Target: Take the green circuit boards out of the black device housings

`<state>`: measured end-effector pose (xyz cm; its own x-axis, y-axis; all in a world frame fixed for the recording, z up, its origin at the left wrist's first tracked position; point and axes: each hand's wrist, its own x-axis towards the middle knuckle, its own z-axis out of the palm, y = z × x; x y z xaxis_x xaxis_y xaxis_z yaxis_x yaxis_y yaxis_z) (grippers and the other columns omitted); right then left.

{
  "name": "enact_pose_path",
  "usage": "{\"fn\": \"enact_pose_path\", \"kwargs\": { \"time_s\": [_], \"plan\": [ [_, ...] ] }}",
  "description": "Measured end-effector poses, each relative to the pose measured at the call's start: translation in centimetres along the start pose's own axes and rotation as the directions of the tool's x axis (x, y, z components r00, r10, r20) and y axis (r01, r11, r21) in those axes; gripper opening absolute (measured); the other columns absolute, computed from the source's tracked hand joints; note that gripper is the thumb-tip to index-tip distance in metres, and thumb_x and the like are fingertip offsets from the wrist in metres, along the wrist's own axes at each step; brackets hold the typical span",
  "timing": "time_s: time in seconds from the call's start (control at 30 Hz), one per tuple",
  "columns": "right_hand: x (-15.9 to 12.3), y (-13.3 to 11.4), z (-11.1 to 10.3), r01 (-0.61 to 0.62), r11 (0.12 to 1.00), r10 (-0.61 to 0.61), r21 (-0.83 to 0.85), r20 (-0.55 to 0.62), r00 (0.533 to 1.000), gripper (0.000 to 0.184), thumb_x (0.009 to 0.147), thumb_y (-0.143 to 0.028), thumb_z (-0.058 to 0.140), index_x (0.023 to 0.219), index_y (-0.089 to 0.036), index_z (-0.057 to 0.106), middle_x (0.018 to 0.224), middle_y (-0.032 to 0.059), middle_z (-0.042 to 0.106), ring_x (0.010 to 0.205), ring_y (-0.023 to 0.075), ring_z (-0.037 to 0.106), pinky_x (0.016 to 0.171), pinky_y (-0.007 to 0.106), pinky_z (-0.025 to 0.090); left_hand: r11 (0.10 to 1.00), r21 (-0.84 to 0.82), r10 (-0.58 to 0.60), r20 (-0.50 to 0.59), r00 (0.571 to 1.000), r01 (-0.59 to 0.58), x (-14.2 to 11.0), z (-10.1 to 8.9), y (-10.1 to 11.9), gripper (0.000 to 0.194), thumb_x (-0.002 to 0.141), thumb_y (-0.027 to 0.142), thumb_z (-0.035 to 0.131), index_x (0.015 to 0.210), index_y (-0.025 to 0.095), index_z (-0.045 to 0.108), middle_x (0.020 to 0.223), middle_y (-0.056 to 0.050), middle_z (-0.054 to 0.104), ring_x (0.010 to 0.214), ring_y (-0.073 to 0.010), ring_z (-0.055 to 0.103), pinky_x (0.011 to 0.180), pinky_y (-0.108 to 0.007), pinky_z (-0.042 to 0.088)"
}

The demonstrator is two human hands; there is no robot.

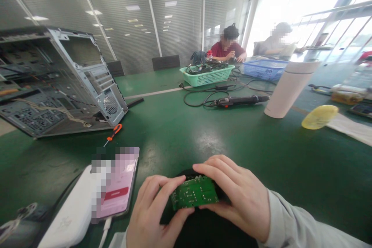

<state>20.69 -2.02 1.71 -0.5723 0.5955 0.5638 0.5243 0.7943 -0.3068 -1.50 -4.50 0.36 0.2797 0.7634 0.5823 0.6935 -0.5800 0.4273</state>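
A small green circuit board (194, 192) is held between both hands at the near edge of the green table (203, 131). My left hand (152, 213) pinches its left end with thumb and fingers. My right hand (236, 195) wraps over its right end from above. Under the board lies a black rounded object (203, 228), mostly hidden by my hands.
An open computer case (55, 81) lies at the left, an orange-handled screwdriver (114, 132) beside it. A phone (117, 186) rests on a white box (72, 213). Further off are a white tumbler (289, 87), a black power tool (241, 101), a yellow lid (319, 117), two baskets and two seated people.
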Motion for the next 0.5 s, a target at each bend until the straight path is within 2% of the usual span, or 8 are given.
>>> {"fn": "enact_pose_path", "kwargs": {
  "time_s": [0.1, 0.17, 0.2, 0.27, 0.3, 0.33, 0.37, 0.5],
  "plan": [
    [0.0, 0.7, -0.2, -0.106, 0.994, 0.106, -0.006, 0.01, 0.994, 0.054, 0.093, -0.036, 0.057, 0.137, -0.021, 0.029, 0.116, 0.0078, 0.05, 0.106, 0.0182, 0.049, 0.087, 0.032, 0.05, 0.976, -0.153, -0.165, -0.036, 0.986, 0.158, -0.4, 0.0, -0.4, 0.037, 0.076, 0.028, 0.073, 0.112, 0.032, 0.065, 0.095, -0.002, 0.067, 0.088, -0.0238, 0.064, 0.08, -0.033, 0.053],
    [-0.1, 1.2, -0.3, -0.192, 0.981, 0.192, -0.005, 0.029, 0.981, 0.069, 0.086, -0.034, 0.068, 0.14, -0.024, 0.026, 0.117, 0.0069, 0.05, 0.107, 0.0188, 0.05, 0.088, 0.033, 0.051, 0.871, -0.365, -0.362, -0.023, 0.932, 0.329, -0.8, 0.2, -0.8, 0.035, 0.079, 0.035, 0.07, 0.113, 0.03, 0.065, 0.105, -0.004, 0.069, 0.099, -0.0261, 0.064, 0.088, -0.037, 0.052],
    [-0.1, 1.4, -0.2, -0.229, 0.973, 0.229, -0.004, 0.039, 0.973, 0.075, 0.082, -0.033, 0.072, 0.141, -0.025, 0.025, 0.117, 0.0067, 0.05, 0.107, 0.019, 0.05, 0.089, 0.033, 0.051, 0.762, -0.489, -0.473, 0.028, 0.88, 0.425, -0.9, 0.5, -1.0, 0.034, 0.081, 0.04, 0.068, 0.113, 0.029, 0.066, 0.108, -0.005, 0.07, 0.103, -0.027, 0.064, 0.091, -0.039, 0.052],
    [-0.2, 1.6, -0.1, -0.282, 0.96, 0.281, -0.001, 0.059, 0.958, 0.083, 0.078, -0.028, 0.076, 0.142, -0.025, 0.025, 0.116, 0.0063, 0.05, 0.108, 0.0191, 0.05, 0.091, 0.035, 0.05, 0.452, -0.684, -0.618, 0.223, 0.754, 0.573, -1.1, 1.0, -1.2, 0.037, 0.082, 0.051, 0.063, 0.107, 0.025, 0.07, 0.106, -0.006, 0.074, 0.1, -0.027, 0.066, 0.091, -0.041, 0.052],
    [-0.2, 1.7, 0.0, -0.3, 0.954, 0.299, 0.0, 0.067, 0.952, 0.084, 0.076, -0.026, 0.077, 0.142, -0.025, 0.025, 0.116, 0.0063, 0.049, 0.108, 0.0192, 0.05, 0.092, 0.035, 0.049, 0.3, -0.732, -0.627, 0.333, 0.704, 0.612, -1.0, 1.2, -1.2, 0.038, 0.081, 0.054, 0.063, 0.102, 0.023, 0.073, 0.102, -0.007, 0.075, 0.093, -0.0257, 0.068, 0.088, -0.04, 0.053],
    [-0.3, 1.7, 0.1, -0.317, 0.948, 0.316, 0.003, 0.075, 0.946, 0.084, 0.076, -0.023, 0.077, 0.142, -0.025, 0.026, 0.116, 0.0063, 0.049, 0.109, 0.0194, 0.05, 0.094, 0.036, 0.049, 0.176, -0.754, -0.603, 0.425, 0.675, 0.633, -0.9, 1.4, -1.1, 0.039, 0.08, 0.056, 0.064, 0.097, 0.023, 0.075, 0.098, -0.007, 0.076, 0.087, -0.0242, 0.069, 0.085, -0.039, 0.054],
    [-0.3, 1.8, 0.3, -0.334, 0.943, 0.332, 0.014, 0.082, 0.94, 0.081, 0.077, -0.021, 0.075, 0.142, -0.024, 0.027, 0.116, 0.0061, 0.049, 0.109, 0.0194, 0.049, 0.094, 0.036, 0.048, 0.088, -0.767, -0.567, 0.487, 0.665, 0.636, -0.7, 1.5, -0.9, 0.038, 0.078, 0.056, 0.066, 0.094, 0.022, 0.076, 0.096, -0.006, 0.077, 0.083, -0.0226, 0.068, 0.082, -0.037, 0.055],
    [-0.6, 2.5, 1.0, -0.391, 0.913, 0.389, 0.116, 0.043, 0.92, 0.054, 0.083, -0.021, 0.061, 0.133, -0.023, 0.042, 0.114, 0.0052, 0.05, 0.105, 0.0175, 0.051, 0.093, 0.035, 0.046, -0.085, -0.796, -0.469, 0.562, 0.681, 0.599, 0.2, 2.0, -0.8, 0.032, 0.077, 0.051, 0.07, 0.09, 0.022, 0.077, 0.09, -0.005, 0.076, 0.08, -0.0201, 0.066, 0.075, -0.032, 0.054]
  ]
}}
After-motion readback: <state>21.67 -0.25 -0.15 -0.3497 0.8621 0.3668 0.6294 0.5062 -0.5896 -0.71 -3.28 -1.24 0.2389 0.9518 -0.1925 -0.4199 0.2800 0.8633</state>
